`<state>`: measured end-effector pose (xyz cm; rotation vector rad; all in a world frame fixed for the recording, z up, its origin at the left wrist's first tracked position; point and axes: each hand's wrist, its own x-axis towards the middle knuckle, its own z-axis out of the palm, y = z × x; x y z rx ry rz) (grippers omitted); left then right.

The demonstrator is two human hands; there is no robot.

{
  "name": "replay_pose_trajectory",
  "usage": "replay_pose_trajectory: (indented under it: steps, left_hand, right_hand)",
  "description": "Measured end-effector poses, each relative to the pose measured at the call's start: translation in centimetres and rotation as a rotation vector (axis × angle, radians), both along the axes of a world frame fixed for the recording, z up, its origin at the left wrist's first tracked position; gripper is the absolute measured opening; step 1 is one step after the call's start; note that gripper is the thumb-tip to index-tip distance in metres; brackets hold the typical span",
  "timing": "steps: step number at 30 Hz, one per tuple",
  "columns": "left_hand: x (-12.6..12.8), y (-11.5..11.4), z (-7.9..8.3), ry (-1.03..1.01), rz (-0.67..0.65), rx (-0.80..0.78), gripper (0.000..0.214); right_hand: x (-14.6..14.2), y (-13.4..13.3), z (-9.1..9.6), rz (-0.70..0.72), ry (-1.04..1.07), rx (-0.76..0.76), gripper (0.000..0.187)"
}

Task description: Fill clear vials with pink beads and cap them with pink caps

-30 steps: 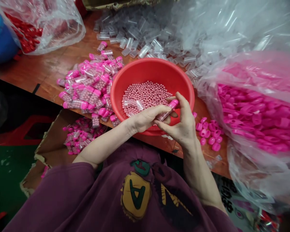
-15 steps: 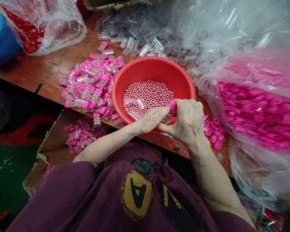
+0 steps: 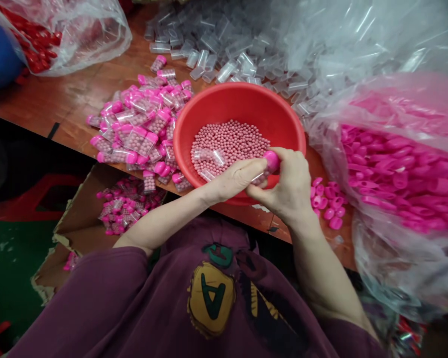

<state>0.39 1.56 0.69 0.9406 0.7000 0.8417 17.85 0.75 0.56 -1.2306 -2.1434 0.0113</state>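
Observation:
Over the near rim of a red bowl [image 3: 242,102] of small pink beads [image 3: 231,141], both my hands grip one clear tube with a pink cap [image 3: 272,160]. My left hand [image 3: 233,179] closes round the tube's body. My right hand [image 3: 289,186] wraps over the capped end, thumb on the cap. Two clear tubes [image 3: 209,158] lie on the beads in the bowl.
A heap of filled pink-capped tubes [image 3: 142,127] lies left of the bowl, more in a cardboard box [image 3: 125,204] below the wooden table edge. Empty clear tubes [image 3: 224,49] are piled behind. Loose pink caps [image 3: 326,201] and a bag of caps [image 3: 399,169] sit right; red caps bag [image 3: 59,30] far left.
My right hand went from an open pinch on the capped tube to closing over its capped end. Both hands stayed at the bowl's near rim.

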Motion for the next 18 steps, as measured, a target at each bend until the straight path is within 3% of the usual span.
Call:
replay_pose_trajectory:
  steps: [3,6,9,12,15,18]
  left_hand:
    - [0.0,0.2,-0.1,-0.126,0.012,-0.145,0.028]
    - [0.3,0.3,-0.2,-0.152,0.033,-0.214,0.027]
    - [0.8,0.3,-0.2,-0.1,0.034,-0.219,0.032]
    - [0.5,0.0,0.1,-0.06,0.052,-0.111,0.033]
    - [-2.4,-1.0,1.2,0.042,0.177,0.048,0.04]
    - [-9.1,-3.3,2.5,0.291,0.509,0.091,0.035]
  right_hand:
    - [-0.4,-0.7,0.5,-0.003,0.11,-0.064,0.075]
    - [-0.3,-1.0,0.8,-0.034,0.097,-0.083,0.076]
    - [-0.2,-1.1,0.5,-0.056,0.06,-0.089,0.07]
    - [-0.5,-0.9,0.0,-0.011,0.062,-0.057,0.066]
    - [-0.9,0.7,-0.2,0.181,0.081,-0.188,0.082]
    - [-1.1,4.2,-0.1,0.318,0.054,-0.419,0.102]
